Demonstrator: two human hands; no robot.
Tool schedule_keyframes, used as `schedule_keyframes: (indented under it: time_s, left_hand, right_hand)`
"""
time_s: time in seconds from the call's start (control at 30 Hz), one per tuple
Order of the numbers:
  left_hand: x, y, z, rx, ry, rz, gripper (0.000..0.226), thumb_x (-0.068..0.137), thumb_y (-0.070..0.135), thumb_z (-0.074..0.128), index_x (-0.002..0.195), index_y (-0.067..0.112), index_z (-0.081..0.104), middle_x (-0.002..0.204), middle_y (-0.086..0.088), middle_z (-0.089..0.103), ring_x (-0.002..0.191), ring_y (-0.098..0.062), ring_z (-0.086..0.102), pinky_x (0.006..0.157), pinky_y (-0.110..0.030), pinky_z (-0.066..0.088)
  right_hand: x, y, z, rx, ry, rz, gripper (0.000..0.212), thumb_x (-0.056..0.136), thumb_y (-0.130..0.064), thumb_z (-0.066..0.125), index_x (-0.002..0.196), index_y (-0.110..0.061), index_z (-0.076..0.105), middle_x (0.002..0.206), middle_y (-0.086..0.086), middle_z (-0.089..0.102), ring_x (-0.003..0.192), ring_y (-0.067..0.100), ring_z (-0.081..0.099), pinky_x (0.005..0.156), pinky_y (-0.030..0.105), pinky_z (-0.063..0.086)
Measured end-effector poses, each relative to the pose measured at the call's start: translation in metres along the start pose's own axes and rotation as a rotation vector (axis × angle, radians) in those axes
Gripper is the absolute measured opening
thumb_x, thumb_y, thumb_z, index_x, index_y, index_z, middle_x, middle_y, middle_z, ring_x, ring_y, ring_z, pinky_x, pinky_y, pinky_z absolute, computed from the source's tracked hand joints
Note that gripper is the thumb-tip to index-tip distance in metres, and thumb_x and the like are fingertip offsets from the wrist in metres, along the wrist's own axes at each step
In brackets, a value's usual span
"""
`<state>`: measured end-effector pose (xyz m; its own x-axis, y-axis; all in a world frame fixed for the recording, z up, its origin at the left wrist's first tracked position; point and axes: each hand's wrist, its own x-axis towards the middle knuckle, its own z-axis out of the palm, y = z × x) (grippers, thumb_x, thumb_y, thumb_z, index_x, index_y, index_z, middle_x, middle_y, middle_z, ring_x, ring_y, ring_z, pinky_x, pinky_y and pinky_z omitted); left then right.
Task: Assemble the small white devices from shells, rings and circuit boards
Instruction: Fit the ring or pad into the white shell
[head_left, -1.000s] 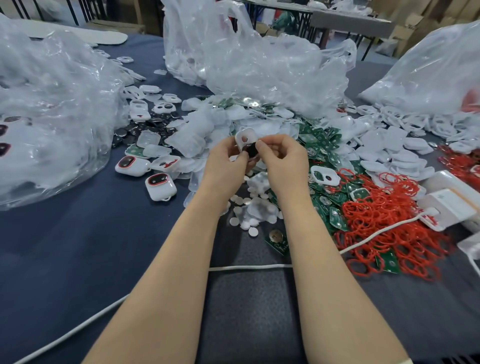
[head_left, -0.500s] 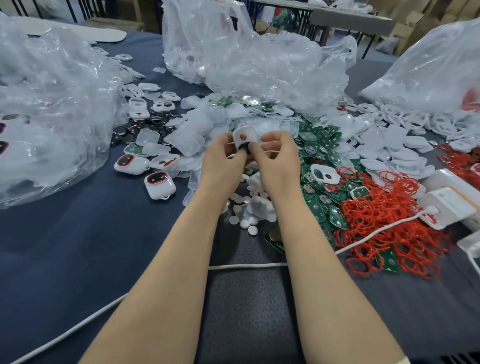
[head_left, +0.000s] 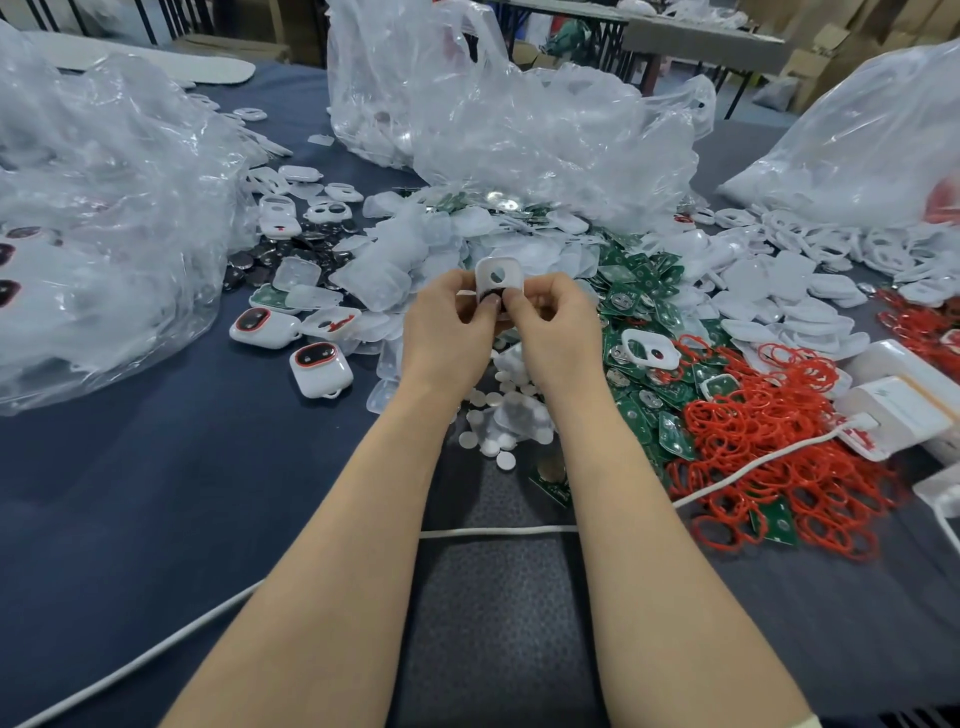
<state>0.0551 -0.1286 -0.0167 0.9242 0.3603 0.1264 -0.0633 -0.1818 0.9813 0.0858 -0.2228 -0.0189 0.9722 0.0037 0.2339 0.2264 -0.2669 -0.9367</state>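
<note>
- A white shell (head_left: 497, 275) with a round hole in its face stands upright above the middle of the counter (head_left: 130, 467), pinched between the fingertips of both hands.
- The left hand (head_left: 448, 325) and the right hand (head_left: 560, 325) each keep a narrow grip on the shell's lower edge. The fingertips meet over a small dark part (head_left: 491, 300) at its base; what that part is cannot be told.
- The shell looks like light, stiff, thin plastic. It is probably smooth enough to slip and may crack if squeezed flat. The side rims seem the safest hold, since that leaves the opening free.
- Just beyond the hands lies a heap of clear covers (head_left: 395, 270). Green circuit boards (head_left: 641, 291) spread to the right, with red rings (head_left: 769, 452) piled just beside them.
- Finished devices (head_left: 321, 368) sit to the left, near a clear plastic bag (head_left: 104, 234). A white cable (head_left: 498, 531) crosses under the forearms.
</note>
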Motion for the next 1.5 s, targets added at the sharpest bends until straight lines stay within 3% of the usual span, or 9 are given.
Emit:
schedule_keyframes:
  time_s: [0.23,0.5,0.6,0.8,0.93,1.07,1.23,1.33,1.5]
  left_hand:
    - [0.001,-0.002,-0.002,0.019,0.002,0.0,0.015,0.094,0.006,0.053,0.099,0.019,0.058,0.094,-0.01,0.072,0.089,-0.023,0.07,0.088,-0.04,0.055]
    - [0.0,-0.002,0.0,0.044,0.025,0.028,0.019,0.093,0.005,0.053,0.104,0.018,0.061,0.087,-0.004,0.073,0.077,-0.017,0.068,0.073,-0.028,0.052]
    - [-0.001,-0.003,0.002,0.049,0.078,0.068,0.016,0.094,0.006,0.052,0.098,0.02,0.06,0.081,-0.001,0.071,0.069,-0.016,0.062,0.061,-0.021,0.046]
    - [-0.002,0.001,0.002,-0.025,0.06,0.135,0.024,0.096,0.004,0.05,0.096,0.025,0.06,0.1,-0.004,0.071,0.095,-0.021,0.068,0.088,-0.039,0.054]
    - [0.001,0.005,-0.001,-0.387,0.043,-0.136,0.019,0.097,0.005,0.046,0.104,0.017,0.06,0.1,-0.008,0.07,0.091,-0.019,0.07,0.073,-0.024,0.057]
    - [0.002,0.009,-0.009,-0.585,0.03,-0.274,0.016,0.098,0.016,0.053,0.086,0.015,0.064,0.081,-0.002,0.069,0.076,-0.012,0.066,0.056,-0.015,0.052]
    - [0.002,0.01,-0.014,-0.724,0.025,-0.3,0.011,0.095,0.009,0.056,0.088,0.015,0.061,0.086,-0.003,0.066,0.072,-0.012,0.062,0.055,-0.015,0.052]
    - [0.003,0.01,-0.013,-0.696,-0.004,-0.28,0.009,0.094,0.01,0.059,0.09,0.017,0.062,0.084,0.0,0.068,0.072,-0.01,0.063,0.061,-0.016,0.052]
    - [0.002,0.009,-0.01,-0.676,-0.064,-0.243,0.013,0.094,0.007,0.057,0.089,0.017,0.063,0.085,0.0,0.068,0.072,-0.009,0.064,0.06,-0.016,0.053]
  right_hand:
    - [-0.001,-0.001,0.0,-0.013,-0.067,0.008,0.005,0.09,-0.011,0.061,0.09,-0.014,0.057,0.079,-0.002,0.059,0.082,0.018,0.06,0.081,0.034,0.051]
    - [-0.003,-0.001,0.001,-0.061,-0.021,-0.045,0.015,0.09,-0.015,0.061,0.081,-0.023,0.052,0.073,-0.009,0.054,0.069,0.007,0.052,0.062,0.014,0.041]
    - [-0.005,-0.001,-0.001,-0.065,-0.03,-0.105,0.005,0.089,-0.021,0.063,0.09,-0.021,0.058,0.065,-0.008,0.051,0.06,0.006,0.047,0.057,0.019,0.038]
    - [-0.006,-0.006,-0.004,0.023,-0.05,-0.141,0.012,0.09,-0.019,0.063,0.086,-0.027,0.056,0.057,0.005,0.054,0.052,0.018,0.046,0.054,0.032,0.04]
    - [-0.007,-0.008,-0.003,0.027,-0.01,-0.188,0.028,0.086,-0.004,0.059,0.084,-0.032,0.054,0.074,0.015,0.065,0.067,0.035,0.059,0.065,0.049,0.054]
    - [-0.004,-0.003,-0.006,-0.092,-0.096,-0.264,0.031,0.087,0.0,0.052,0.094,-0.03,0.053,0.075,-0.009,0.065,0.064,0.009,0.056,0.06,0.028,0.045]
    - [0.0,-0.002,-0.013,0.015,-0.246,-0.142,0.046,0.091,0.008,0.038,0.098,-0.033,0.06,0.094,0.002,0.07,0.087,0.024,0.066,0.081,0.045,0.056]
    - [0.001,-0.004,-0.013,0.196,-0.191,-0.067,0.034,0.096,-0.003,0.044,0.099,-0.032,0.062,0.084,0.016,0.066,0.08,0.019,0.065,0.072,0.031,0.059]
    - [0.004,-0.001,-0.01,0.447,-0.148,0.135,0.014,0.094,-0.012,0.056,0.101,-0.023,0.062,0.09,0.005,0.066,0.078,0.015,0.064,0.067,0.028,0.052]
